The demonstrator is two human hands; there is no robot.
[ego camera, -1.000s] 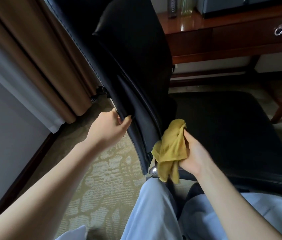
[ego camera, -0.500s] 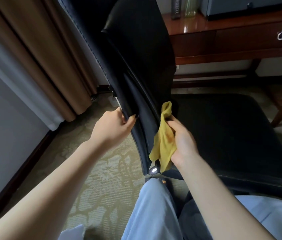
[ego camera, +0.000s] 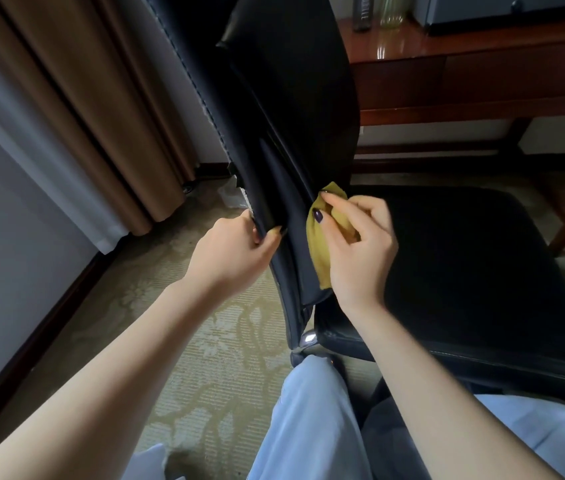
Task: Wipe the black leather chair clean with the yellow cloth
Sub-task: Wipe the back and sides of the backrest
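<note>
cloth (ego camera: 319, 244): soft, light and floppy. It is pressed on the side of the chair back, at 3 o'clock from the left hand.
chair (ego camera: 291, 98): big, likely heavy, smooth and slippery. It may turn, so hold its edge.
left hand (ego camera: 236, 251): grip curled round the back's edge.
right hand (ego camera: 360, 247): grip pinching the cloth.
best hold: bunch the cloth in the palm.

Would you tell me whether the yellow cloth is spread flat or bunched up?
Bunched: the right hand grips the cloth crumpled against the chair back.
</note>
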